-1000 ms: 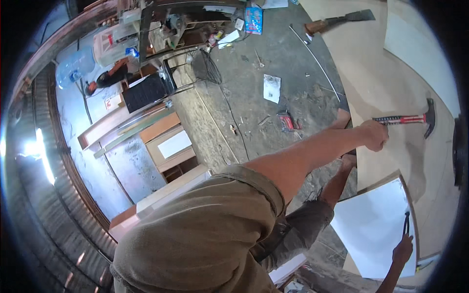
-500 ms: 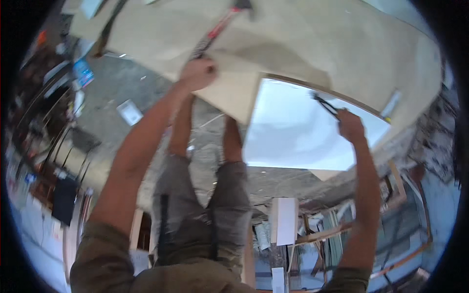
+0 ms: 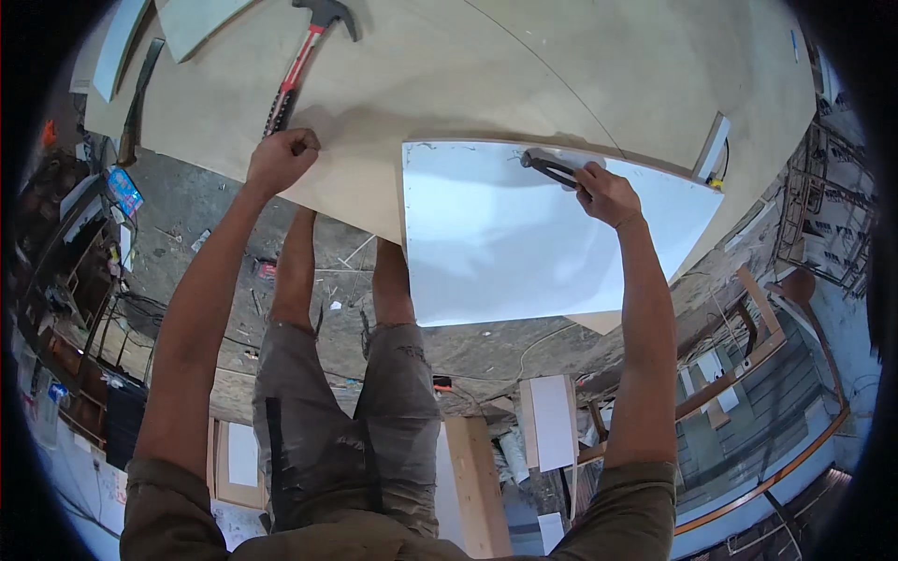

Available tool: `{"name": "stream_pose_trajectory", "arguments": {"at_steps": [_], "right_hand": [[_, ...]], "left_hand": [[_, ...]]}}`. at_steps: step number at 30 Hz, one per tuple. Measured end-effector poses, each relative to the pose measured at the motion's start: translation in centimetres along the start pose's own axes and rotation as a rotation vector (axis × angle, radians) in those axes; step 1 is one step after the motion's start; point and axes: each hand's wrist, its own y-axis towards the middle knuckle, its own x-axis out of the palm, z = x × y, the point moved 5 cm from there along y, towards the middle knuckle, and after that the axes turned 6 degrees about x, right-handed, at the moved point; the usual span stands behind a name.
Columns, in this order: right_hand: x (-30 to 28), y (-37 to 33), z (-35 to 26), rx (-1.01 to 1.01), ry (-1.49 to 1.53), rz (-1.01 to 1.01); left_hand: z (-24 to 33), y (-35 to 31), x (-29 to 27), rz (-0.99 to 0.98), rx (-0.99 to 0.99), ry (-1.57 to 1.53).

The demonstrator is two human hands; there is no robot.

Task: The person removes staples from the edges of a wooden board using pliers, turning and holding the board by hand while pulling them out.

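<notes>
Gripping dark metal pincers (image 3: 554, 172) by their handles, the right hand (image 3: 610, 196) has its fingers wrapped closed, with the tool's rounded head over the far edge of a white panel (image 3: 505, 238), beside small dark marks that may be nail ends or scuffs; whether the head touches them I cannot tell. The step in hand looks to be pincer work along that edge, and the next move would seem to call for a square bite and steady pressure, so that the white face is not dented. The left hand (image 3: 281, 165) makes a tight fist around the end of a claw hammer (image 3: 297, 70), well to the left of the panel. Its handle is red with a patterned dark grip, its head dull grey metal with a curved claw. The panel, flat and smooth with a raw brown rim, lies at the near side of the tabletop (image 3: 468, 89), a broad, pale, wood-like sheet. Nearby are a slim white strip (image 3: 714, 147) and a long dark blade (image 3: 142, 92) with a brown handle.
</notes>
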Motion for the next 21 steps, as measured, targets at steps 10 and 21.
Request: {"name": "stream_pose_trajectory", "arguments": {"at_steps": [10, 21], "right_hand": [[-4.0, -3.4, -5.6, 0.121, -0.14, 0.028], [-8.3, -1.8, -10.6, 0.427, -0.323, -0.279]], "left_hand": [[-1.9, 0.6, 0.9, -0.023, -0.049, -0.208], [-0.3, 0.9, 0.7, -0.045, -0.059, -0.189]]}}
